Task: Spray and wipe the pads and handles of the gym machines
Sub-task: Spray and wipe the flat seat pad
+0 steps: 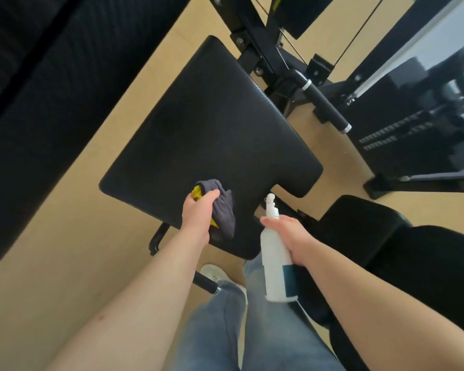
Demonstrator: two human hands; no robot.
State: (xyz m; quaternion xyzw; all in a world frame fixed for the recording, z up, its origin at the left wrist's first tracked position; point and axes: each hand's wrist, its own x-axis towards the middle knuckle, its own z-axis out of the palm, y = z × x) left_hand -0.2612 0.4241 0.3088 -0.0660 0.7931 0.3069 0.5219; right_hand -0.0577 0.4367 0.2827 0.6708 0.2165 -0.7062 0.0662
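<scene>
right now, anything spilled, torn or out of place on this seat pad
Nothing stands out. The seat pad shows no tear or puddle; left hand grips the cloth at its edge, right hand holds the spray bottle.

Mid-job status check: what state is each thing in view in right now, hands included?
cloth: bunched, on the seat pad, gripped by the left hand.
spray bottle: roughly upright, gripped by the right hand.
seat pad: wet or dry, cannot tell.
handle: untouched.
</scene>
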